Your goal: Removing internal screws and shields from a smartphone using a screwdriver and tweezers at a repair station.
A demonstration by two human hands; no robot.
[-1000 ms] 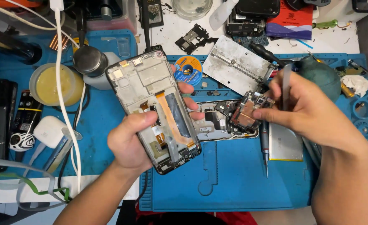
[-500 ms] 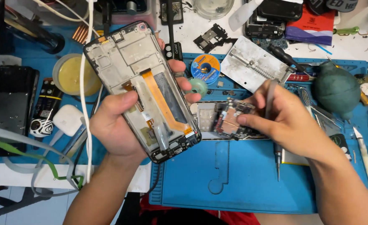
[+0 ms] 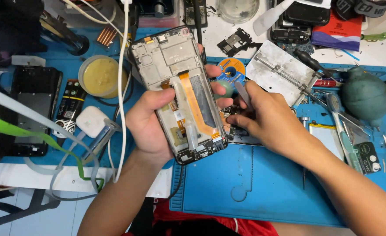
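Left hand: My left hand (image 3: 151, 124) was clenched around an opened phone frame (image 3: 180, 91), thumb across its inner face, fingertips (image 3: 217, 72) curling over its far edge.
Phone frame: It was lifted off the bench, tilted, inner side facing me, with an orange flex ribbon (image 3: 197, 105) running down its middle just beyond my thumb.
Right hand: My right hand (image 3: 267, 118) pinched a thin grey flat tool (image 3: 242, 92), its blade sticking up out of my fingers, just beside the frame's right edge.
Under the right hand: A small circuit board (image 3: 236, 131) lay on the mat beneath my fingers; whether I touched it, I cannot tell.
Work surface: A blue repair mat (image 3: 263, 183) spread below both wrists.
Beyond the right hand: A metal board holder (image 3: 276, 70) sat close past my knuckles, and a dark green rubber blower (image 3: 365, 96) lay well off to the outside.
Beyond the left hand: A round tub of yellow paste (image 3: 97, 76) stood near, outside my wrist, and a white cable (image 3: 122, 87) hung down between the tub and my grip.
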